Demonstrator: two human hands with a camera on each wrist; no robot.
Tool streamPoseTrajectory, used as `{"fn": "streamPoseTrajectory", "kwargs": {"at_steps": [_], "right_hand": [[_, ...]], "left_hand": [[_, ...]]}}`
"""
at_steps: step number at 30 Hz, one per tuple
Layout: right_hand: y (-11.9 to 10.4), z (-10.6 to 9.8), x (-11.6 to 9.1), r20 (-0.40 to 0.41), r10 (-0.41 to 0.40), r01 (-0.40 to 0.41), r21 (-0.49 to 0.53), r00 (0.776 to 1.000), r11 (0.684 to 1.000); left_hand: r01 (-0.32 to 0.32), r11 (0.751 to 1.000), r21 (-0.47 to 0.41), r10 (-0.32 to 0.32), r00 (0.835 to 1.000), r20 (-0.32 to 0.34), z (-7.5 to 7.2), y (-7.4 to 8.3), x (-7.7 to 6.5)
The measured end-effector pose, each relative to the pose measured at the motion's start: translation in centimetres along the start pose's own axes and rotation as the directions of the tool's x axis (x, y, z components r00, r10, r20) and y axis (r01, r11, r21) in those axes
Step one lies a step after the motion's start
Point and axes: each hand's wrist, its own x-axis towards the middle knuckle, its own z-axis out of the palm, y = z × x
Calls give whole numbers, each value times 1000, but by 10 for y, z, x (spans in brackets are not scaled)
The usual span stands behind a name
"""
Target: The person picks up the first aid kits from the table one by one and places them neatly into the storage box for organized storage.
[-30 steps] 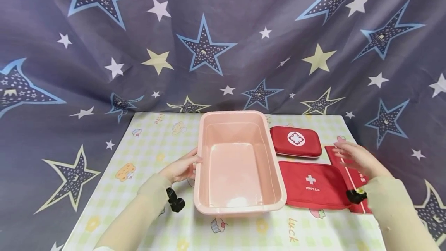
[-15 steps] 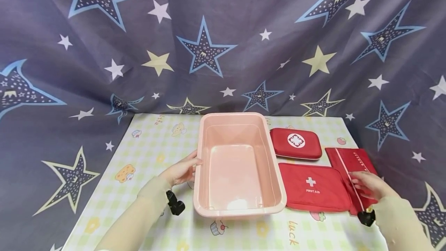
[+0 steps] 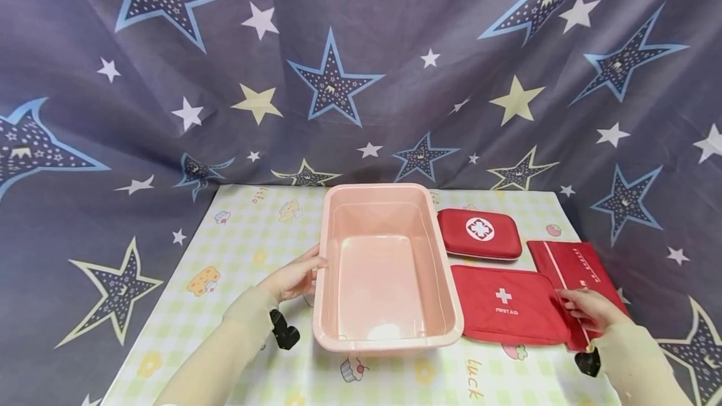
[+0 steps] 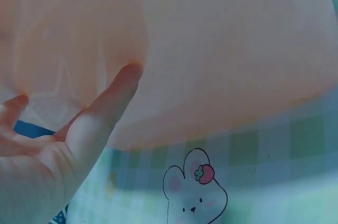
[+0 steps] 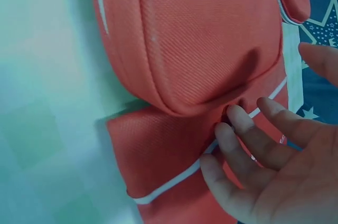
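A pale pink plastic basin (image 3: 376,287) stands in the middle of the table. My left hand (image 3: 292,277) rests against its left side, and the left wrist view shows extended fingertips touching the outer wall (image 4: 227,49). At the right lies a flat red pouch (image 3: 586,268) with a white stripe. Partly over its left edge sits a red first aid pouch (image 3: 507,306) with a white cross. My right hand (image 3: 589,309) hovers low over the striped pouch, its fingers loosely bent and fingertips close to the first aid pouch's right end (image 5: 211,65).
A red hard-shell case (image 3: 479,234) with a white round emblem lies behind the first aid pouch. The table wears a checked cartoon cloth (image 3: 248,224). A dark curtain (image 3: 361,67) with stars rises behind and at both sides.
My right hand has come down from above the striped pouch's far end toward its near part, then left to the first aid pouch's edge. The left hand and the basin stay put.
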Motion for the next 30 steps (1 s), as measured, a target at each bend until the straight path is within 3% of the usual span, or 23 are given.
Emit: {"fn": "streamPoseTrajectory", "kwargs": {"at_steps": [8,20,30], "right_hand": [[1,9,2,-47,49,-50,-20,998,999],[0,14,6,-61,54,-57,-50,997,997],[3,15,6,-63,56,-53,47,996,997]], "left_hand": [[1,1000,-10,-2,1000,-4,0,-3,2],[-13,1000,-2,13,1000,-1,1,-2,2],[-5,1000,2,5,1000,-8,2,-3,1]]}}
